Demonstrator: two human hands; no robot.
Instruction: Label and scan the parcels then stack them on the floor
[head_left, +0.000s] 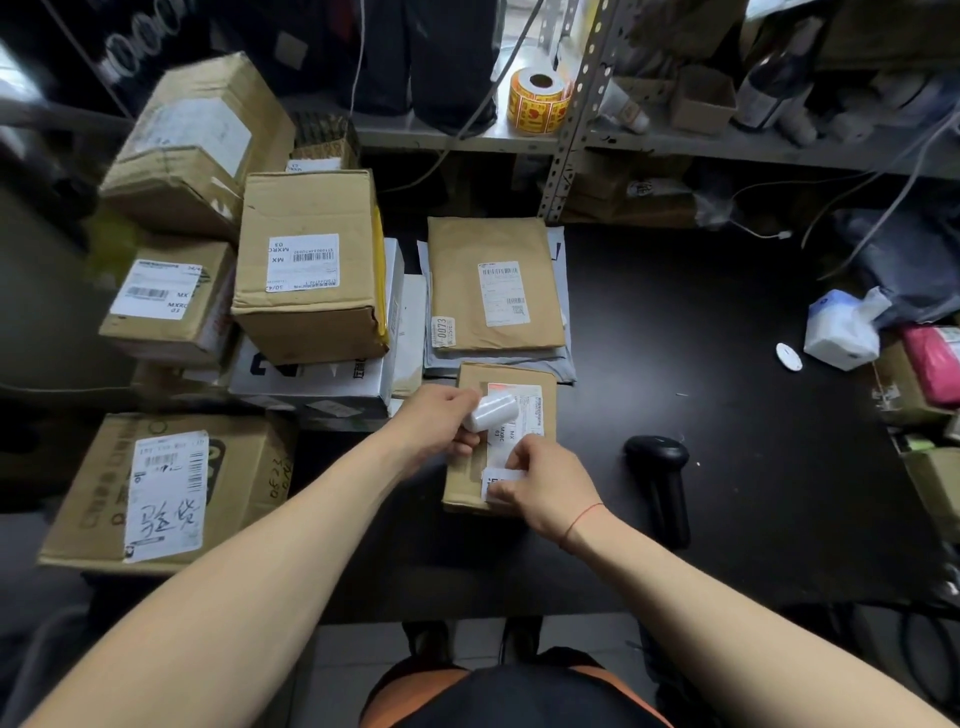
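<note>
**Dark surface, one small parcel under both hands**

Black and cluttered, the surface (727, 415) runs from a heap of boxes on the left to loose goods on the right, with a metal shelf (467, 135) behind it.

One small parcel (467, 486) in brown paper lies at the near middle, directly below the hands. The left hand (441, 421) has its fingers curled round one white label roll (491, 410), held just above the parcel's far end. The right hand (550, 483) pinches one small label (501, 477) against the parcel's near end. A larger printed label lies between them, partly covered by the roll and the fingers.

Beyond the parcel, one brown envelope (493, 280) rests on a pile of grey mailers (566, 358); how many mailers is unclear. One black scanner (660, 483) lies to the right of the parcel, apart from it.

On the left stand four brown cartons (311, 265) and one white box (311, 376) under the middle carton; more may sit behind, cut off or in shadow. One yellow-and-red sticker roll (537, 98) stands on the shelf. One tissue pack (841, 332) and one white disc (788, 357) sit at the right. Most label print is too blurred to read.
</note>
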